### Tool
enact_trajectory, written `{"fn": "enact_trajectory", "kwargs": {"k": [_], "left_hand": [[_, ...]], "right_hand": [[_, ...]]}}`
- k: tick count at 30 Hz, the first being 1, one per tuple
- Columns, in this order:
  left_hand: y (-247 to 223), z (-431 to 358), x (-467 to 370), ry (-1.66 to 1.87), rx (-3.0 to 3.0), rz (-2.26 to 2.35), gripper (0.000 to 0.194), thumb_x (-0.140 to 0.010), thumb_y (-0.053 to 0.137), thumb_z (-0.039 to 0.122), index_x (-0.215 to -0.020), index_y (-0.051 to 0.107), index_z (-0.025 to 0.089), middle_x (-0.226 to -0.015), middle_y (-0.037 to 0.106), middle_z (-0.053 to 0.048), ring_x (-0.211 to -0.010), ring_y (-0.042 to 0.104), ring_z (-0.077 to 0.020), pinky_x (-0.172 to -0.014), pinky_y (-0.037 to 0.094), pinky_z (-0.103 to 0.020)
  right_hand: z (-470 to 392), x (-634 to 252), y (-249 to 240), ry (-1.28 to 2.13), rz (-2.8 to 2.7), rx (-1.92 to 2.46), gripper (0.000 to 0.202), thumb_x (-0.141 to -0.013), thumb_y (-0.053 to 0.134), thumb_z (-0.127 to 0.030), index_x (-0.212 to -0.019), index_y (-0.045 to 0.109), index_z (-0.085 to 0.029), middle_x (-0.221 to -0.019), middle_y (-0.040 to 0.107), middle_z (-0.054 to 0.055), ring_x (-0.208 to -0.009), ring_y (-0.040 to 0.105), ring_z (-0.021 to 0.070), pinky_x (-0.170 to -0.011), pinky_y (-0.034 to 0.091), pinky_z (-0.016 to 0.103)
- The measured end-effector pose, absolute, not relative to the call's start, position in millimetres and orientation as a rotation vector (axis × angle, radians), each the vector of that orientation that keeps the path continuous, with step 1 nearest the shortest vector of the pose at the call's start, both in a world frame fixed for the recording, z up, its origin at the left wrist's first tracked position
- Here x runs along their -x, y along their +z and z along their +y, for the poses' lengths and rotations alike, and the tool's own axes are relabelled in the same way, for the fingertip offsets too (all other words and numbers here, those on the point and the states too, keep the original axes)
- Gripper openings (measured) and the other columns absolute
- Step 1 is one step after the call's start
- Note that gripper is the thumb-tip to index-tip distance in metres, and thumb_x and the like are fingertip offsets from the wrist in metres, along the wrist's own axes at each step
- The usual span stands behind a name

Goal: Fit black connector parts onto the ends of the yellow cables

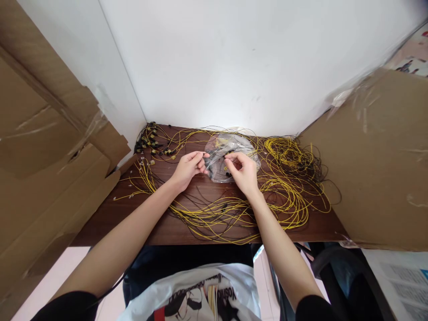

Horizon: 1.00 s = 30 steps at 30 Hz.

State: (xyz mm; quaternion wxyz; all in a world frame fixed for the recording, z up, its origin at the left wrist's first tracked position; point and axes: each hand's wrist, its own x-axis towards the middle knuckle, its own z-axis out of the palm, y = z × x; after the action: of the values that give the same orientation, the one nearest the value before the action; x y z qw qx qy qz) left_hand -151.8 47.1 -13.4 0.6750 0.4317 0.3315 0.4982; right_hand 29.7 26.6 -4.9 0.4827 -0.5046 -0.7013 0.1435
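Note:
My left hand (191,168) is closed in a pinch, with a thin dark wire end showing at its fingertips. Across from it, my right hand (243,171) is also pinched; what sits between its finger and thumb is too small to make out. Both hands are over a clear plastic bag (249,147) that holds small black and yellow parts. A bundle of yellow and black wires (214,216) runs across the table below my hands and under my forearms, looping round at the right.
A tangled coil of yellow and black wires (287,154) lies at the back right. Black connectors with yellow pieces (150,141) are heaped at the back left. Cardboard panels (374,169) wall in both sides, and a white wall (247,67) stands behind the brown table (110,225).

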Motion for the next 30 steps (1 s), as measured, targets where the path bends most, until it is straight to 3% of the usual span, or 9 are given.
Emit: {"fn": "enact_trajectory", "kwargs": {"k": [5, 8, 13, 16, 22, 30], "left_hand": [[-14, 48, 152, 1.122, -0.979, 0.775, 0.027, -0.080, 0.060, 0.036, -0.087, 0.062, 0.010, -0.051, 0.028, 0.007, -0.042, 0.024, -0.0029, -0.039, 0.022, -0.013], [-14, 48, 152, 1.115, -1.010, 0.785, 0.029, -0.079, 0.062, 0.038, -0.088, 0.062, 0.010, -0.052, 0.027, 0.008, -0.042, 0.021, -0.0025, -0.038, 0.017, -0.014], [-14, 47, 151, 1.188, -1.099, 0.868, 0.032, -0.079, 0.060, 0.041, -0.087, 0.063, 0.011, -0.051, 0.027, 0.007, -0.041, 0.019, -0.0028, -0.038, 0.014, -0.015], [-13, 47, 151, 1.271, -1.172, 0.911, 0.032, -0.080, 0.058, 0.042, -0.088, 0.063, 0.011, -0.052, 0.030, 0.006, -0.042, 0.022, -0.0036, -0.038, 0.014, -0.016], [-9, 48, 152, 1.419, -1.153, 0.917, 0.027, -0.081, 0.057, 0.039, -0.087, 0.063, 0.013, -0.055, 0.040, 0.004, -0.041, 0.024, -0.0029, -0.037, 0.014, -0.016], [-4, 53, 159, 1.477, -1.008, 0.817, 0.022, -0.082, 0.058, 0.035, -0.087, 0.060, 0.013, -0.058, 0.044, 0.004, -0.041, 0.026, -0.0021, -0.037, 0.018, -0.014]], "right_hand": [[27, -32, -4, 0.289, -1.686, 1.245, 0.013, -0.082, 0.056, -0.025, -0.084, 0.066, -0.018, -0.073, 0.064, 0.002, -0.061, 0.052, 0.0128, -0.058, 0.041, 0.025], [27, -33, -2, 0.260, -1.671, 1.247, 0.013, -0.082, 0.056, -0.025, -0.083, 0.066, -0.018, -0.073, 0.063, 0.001, -0.058, 0.050, 0.0121, -0.056, 0.039, 0.025], [30, -40, -2, 0.337, -1.569, 1.240, 0.013, -0.080, 0.058, -0.029, -0.083, 0.066, -0.019, -0.072, 0.062, 0.000, -0.053, 0.044, 0.0102, -0.053, 0.036, 0.025], [33, -48, 0, 0.559, -1.404, 1.168, 0.014, -0.078, 0.063, -0.032, -0.081, 0.066, -0.019, -0.066, 0.060, 0.000, -0.051, 0.044, 0.0089, -0.050, 0.035, 0.023], [33, -65, 13, 1.193, -1.064, 0.951, 0.022, -0.076, 0.063, -0.041, -0.082, 0.064, -0.020, -0.058, 0.052, -0.005, -0.037, 0.021, 0.0027, -0.035, 0.014, 0.020], [29, -74, 26, 1.352, -0.770, 0.603, 0.010, -0.070, 0.066, -0.026, -0.078, 0.061, -0.024, -0.059, 0.044, -0.006, -0.043, 0.026, 0.0042, -0.035, 0.020, 0.018]]}}
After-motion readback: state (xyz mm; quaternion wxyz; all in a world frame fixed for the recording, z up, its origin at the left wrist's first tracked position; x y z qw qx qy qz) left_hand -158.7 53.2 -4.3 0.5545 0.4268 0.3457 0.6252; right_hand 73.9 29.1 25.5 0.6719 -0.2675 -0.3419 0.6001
